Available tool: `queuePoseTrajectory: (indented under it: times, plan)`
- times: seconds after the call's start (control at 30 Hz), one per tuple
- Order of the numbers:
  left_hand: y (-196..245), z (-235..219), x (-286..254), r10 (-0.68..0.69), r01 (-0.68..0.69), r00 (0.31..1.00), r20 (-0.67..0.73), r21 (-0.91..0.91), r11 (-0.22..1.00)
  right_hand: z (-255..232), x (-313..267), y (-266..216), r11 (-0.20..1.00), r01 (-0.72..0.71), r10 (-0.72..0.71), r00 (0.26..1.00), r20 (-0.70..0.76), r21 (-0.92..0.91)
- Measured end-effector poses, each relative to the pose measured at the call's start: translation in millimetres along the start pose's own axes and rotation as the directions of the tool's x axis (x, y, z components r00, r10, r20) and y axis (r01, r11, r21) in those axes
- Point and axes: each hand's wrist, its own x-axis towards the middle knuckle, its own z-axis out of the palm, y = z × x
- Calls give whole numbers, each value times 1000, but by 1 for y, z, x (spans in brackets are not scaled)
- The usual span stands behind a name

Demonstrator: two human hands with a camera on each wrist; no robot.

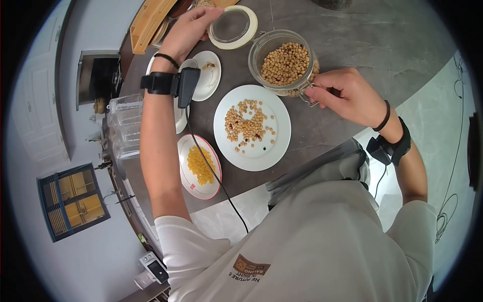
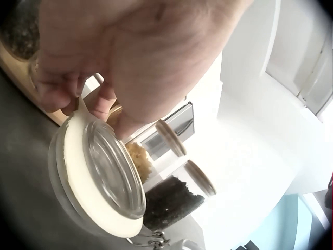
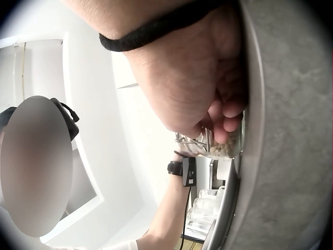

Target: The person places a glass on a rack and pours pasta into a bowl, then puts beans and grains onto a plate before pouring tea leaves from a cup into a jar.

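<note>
A clip-top glass jar (image 1: 254, 63) of round beige beans (image 1: 285, 64) stands on the dark table in the head view. Its hinged lid (image 1: 231, 26) is swung back, with a cream rubber seal (image 2: 78, 151) round it. My left hand (image 1: 188, 30) pinches the lid's edge at the seal's tab, as the left wrist view shows. At the jar's near side, my right hand (image 1: 347, 93) grips the wire clasp (image 1: 307, 95) between thumb and fingers. A round white plate (image 1: 279, 110) with more beans and a few dark bits lies just in front of the jar.
A red-rimmed oval plate (image 1: 188, 183) holds small yellow pieces. Beside it is a white saucer (image 1: 211, 88) with a small brownish item. Clear glasses (image 1: 126, 121) line the left. A wooden tray (image 1: 143, 30) and wooden-lidded storage jars (image 2: 171, 203) stand beyond my left hand.
</note>
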Motion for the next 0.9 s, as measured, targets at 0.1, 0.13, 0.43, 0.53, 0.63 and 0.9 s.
queuePoseTrajectory:
  times: [0.1, 0.13, 0.43, 0.53, 0.63, 0.9]
  plan:
    - [15, -23, -11, 4, -4, 1000, -1, 33, 999, 0, 0, -1, 1000, -10, 10, 1000, 6, -4]
    - [27, -24, -18, 31, -31, 999, -27, 1, 1000, 0, 0, -1, 1000, -17, 17, 1000, 13, -13]
    - [83, 35, -96, 554, -496, 819, -151, 299, 815, 0, 1, -5, 994, -111, 111, 994, 16, 2]
    - [86, 51, -100, 754, -645, 656, 15, 528, 552, 0, 2, -7, 992, -124, 124, 992, 8, 0]
    - [68, 74, -103, 831, -706, 550, 81, 576, 411, 0, 2, -8, 991, -132, 132, 991, 5, -2]
    - [56, 70, -101, 774, -765, 599, 207, 433, 476, 2, 0, -3, 991, -114, 115, 993, -19, 67]
